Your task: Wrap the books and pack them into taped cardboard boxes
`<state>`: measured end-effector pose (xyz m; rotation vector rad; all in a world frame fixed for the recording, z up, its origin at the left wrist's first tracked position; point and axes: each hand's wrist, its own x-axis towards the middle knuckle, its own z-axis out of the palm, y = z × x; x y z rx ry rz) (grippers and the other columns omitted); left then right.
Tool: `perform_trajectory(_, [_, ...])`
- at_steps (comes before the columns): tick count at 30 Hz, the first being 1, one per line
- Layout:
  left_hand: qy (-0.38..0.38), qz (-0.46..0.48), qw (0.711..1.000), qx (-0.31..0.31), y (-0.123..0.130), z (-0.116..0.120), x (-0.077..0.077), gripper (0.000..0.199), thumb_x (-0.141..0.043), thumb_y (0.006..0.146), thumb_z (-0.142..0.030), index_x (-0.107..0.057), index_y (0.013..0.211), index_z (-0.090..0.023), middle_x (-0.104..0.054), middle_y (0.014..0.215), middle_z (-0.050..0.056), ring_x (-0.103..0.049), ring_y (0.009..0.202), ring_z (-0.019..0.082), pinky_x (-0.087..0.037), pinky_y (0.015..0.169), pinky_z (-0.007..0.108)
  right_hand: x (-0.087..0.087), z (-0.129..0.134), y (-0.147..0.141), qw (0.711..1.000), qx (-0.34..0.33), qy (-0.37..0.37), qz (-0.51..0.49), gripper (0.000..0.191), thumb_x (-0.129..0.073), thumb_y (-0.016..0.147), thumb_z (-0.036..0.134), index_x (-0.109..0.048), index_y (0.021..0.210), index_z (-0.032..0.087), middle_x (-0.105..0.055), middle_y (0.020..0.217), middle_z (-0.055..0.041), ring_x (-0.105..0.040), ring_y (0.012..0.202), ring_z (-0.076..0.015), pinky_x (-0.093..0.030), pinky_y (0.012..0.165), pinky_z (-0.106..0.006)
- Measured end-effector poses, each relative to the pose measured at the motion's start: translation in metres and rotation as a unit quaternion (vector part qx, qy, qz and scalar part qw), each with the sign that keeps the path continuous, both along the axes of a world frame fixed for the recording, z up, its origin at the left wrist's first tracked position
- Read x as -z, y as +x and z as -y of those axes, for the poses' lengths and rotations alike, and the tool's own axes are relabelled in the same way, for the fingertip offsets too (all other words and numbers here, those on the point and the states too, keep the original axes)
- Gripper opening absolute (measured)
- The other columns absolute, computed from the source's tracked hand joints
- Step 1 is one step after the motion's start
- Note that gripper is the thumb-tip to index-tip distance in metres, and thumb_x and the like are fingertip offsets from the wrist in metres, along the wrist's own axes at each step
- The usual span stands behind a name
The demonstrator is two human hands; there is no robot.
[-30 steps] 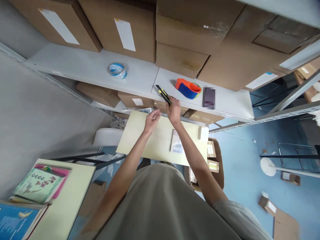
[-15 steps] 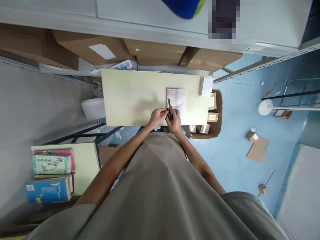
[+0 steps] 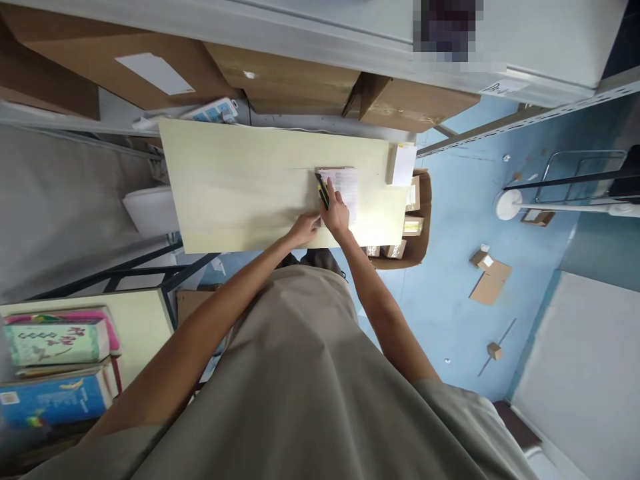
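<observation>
On the pale yellow table point(image 3: 240, 180) lies a flat pinkish-white printed pad or packet point(image 3: 347, 183). My right hand point(image 3: 336, 213) is closed round a black and yellow utility knife point(image 3: 324, 192), its index finger stretched along it, over the left part of the packet. The knife's tip points away from me, near the packet's far left corner. My left hand point(image 3: 303, 230) rests at the packet's near left corner, fingers bent towards it; whether they pinch its edge is too small to tell.
A white box point(image 3: 402, 165) stands at the table's right end. Beside that end is an open carton point(image 3: 425, 220) of small boxes. Large cartons point(image 3: 300, 77) line the shelf beyond the table. Books point(image 3: 57, 397) lie at the lower left.
My right hand has moved forward with the knife over the packet, its index finger now extended. My left hand has come away from the knife to the packet's near corner. The view has shifted.
</observation>
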<state>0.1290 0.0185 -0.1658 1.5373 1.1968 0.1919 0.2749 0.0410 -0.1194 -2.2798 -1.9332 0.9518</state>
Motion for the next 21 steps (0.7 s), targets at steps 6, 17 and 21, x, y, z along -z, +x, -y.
perform_trajectory(6, [0.127, -0.076, 0.989, 0.004, -0.034, -0.057, -0.006, 0.072, -0.062, 0.09, -0.017, -0.05, 0.161, -0.009, -0.038, 0.175, 0.021, -0.032, 0.162, 0.042, -0.025, 0.134, 0.061, 0.01, -0.022, -0.009, 0.999, -0.026, -0.037, 0.022, 0.065, -0.031, 0.114, 0.038, -0.02, 0.178, 0.028, -0.06, 0.144, -0.0193, -0.071, 0.106, -0.0319, -0.057, 0.094, -0.049])
perform_trajectory(17, [0.144, -0.139, 0.967, 0.158, -0.042, -0.103, -0.014, 0.077, -0.062, 0.098, -0.035, -0.04, 0.169, -0.014, -0.032, 0.179, 0.015, -0.022, 0.162, 0.046, -0.026, 0.13, 0.066, 0.008, -0.041, -0.019, 0.999, -0.011, -0.035, 0.031, 0.06, -0.03, 0.116, 0.037, -0.029, 0.175, 0.025, -0.061, 0.143, -0.0193, -0.07, 0.105, -0.0316, -0.057, 0.094, -0.049])
perform_trajectory(21, [0.14, -0.154, 0.964, 0.166, -0.038, -0.105, -0.011, 0.074, -0.061, 0.097, -0.029, -0.042, 0.168, -0.018, -0.03, 0.179, 0.013, -0.023, 0.161, 0.049, -0.029, 0.127, 0.072, 0.007, -0.043, -0.023, 0.998, -0.02, -0.048, 0.043, 0.059, -0.025, 0.117, 0.037, -0.026, 0.175, 0.028, -0.06, 0.144, -0.0186, -0.069, 0.105, -0.03, -0.057, 0.094, -0.047])
